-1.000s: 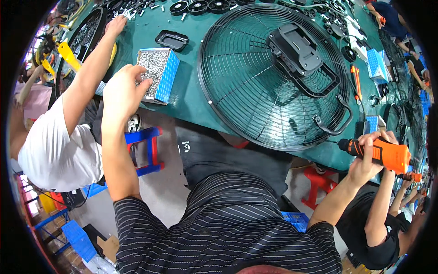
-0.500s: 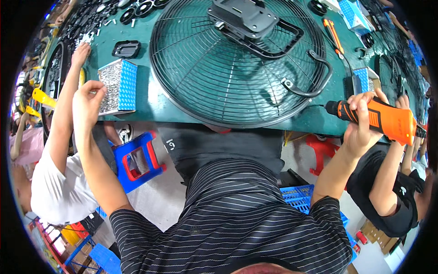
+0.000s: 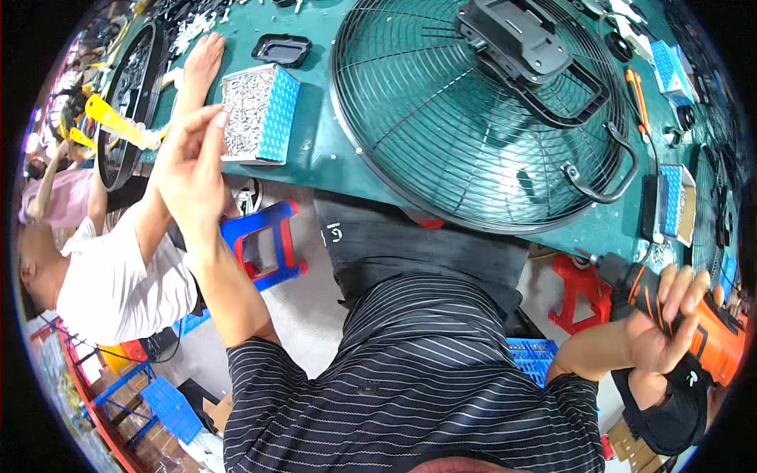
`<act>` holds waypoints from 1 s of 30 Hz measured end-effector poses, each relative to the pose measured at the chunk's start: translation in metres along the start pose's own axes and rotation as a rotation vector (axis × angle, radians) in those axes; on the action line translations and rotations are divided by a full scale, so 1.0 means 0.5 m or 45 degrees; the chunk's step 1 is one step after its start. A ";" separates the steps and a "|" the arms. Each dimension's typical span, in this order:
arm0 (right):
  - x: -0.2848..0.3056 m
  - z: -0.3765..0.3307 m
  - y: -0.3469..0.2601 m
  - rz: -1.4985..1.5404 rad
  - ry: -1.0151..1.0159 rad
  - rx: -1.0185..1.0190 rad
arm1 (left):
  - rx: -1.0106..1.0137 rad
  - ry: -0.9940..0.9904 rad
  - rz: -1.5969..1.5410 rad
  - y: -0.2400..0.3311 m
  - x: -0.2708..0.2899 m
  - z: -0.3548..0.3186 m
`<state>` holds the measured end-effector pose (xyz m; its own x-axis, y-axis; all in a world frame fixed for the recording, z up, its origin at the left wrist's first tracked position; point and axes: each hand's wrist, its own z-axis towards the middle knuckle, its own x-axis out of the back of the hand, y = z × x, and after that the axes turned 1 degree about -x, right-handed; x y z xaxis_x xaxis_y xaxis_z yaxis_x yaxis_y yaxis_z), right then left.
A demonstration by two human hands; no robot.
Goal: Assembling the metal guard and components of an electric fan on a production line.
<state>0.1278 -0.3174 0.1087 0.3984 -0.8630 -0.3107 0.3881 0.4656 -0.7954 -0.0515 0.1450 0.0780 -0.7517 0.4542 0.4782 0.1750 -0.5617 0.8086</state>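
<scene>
Bright even light, soft shadows, sharp centre, fisheye-bent edges.

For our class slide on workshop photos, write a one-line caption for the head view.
Right hand grips an orange drill; left hand lifted near a screw box beside a fan guard.

A matt green bench [image 3: 323,158] fills the upper frame. On it at upper centre lies a round fan guard [image 3: 473,118] of thin black wire with a slight sheen, carrying a matt black plastic housing [image 3: 512,39]. At upper left, a blue-sided cardboard box [image 3: 260,114] holds shiny metal screws. At lower right, the right hand [image 3: 658,335] wraps a smooth orange and black plastic drill [image 3: 694,331]. The striped shirt [image 3: 410,394] at lower centre is soft dark cloth. A glossy blue plastic stool [image 3: 264,244] stands left of centre.
</scene>
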 end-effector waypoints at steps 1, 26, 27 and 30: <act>-0.014 -0.001 -0.004 -0.017 -0.016 0.003 | 0.038 -0.046 -0.089 0.028 -0.010 -0.033; -0.155 -0.024 0.037 0.628 -0.043 -0.197 | 0.929 -1.106 -1.624 0.131 -0.286 -0.310; -0.154 -0.025 0.038 0.609 -0.035 -0.187 | 0.900 -1.087 -1.654 0.133 -0.285 -0.310; -0.149 -0.022 0.039 0.600 -0.081 -0.185 | 0.896 -1.093 -1.579 0.137 -0.287 -0.311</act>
<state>0.0967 -0.2462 0.1105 0.5541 -0.5497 -0.6252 0.0355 0.7659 -0.6420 -0.0306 -0.0660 0.0118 -0.1409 0.7137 -0.6861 0.1909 0.6996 0.6886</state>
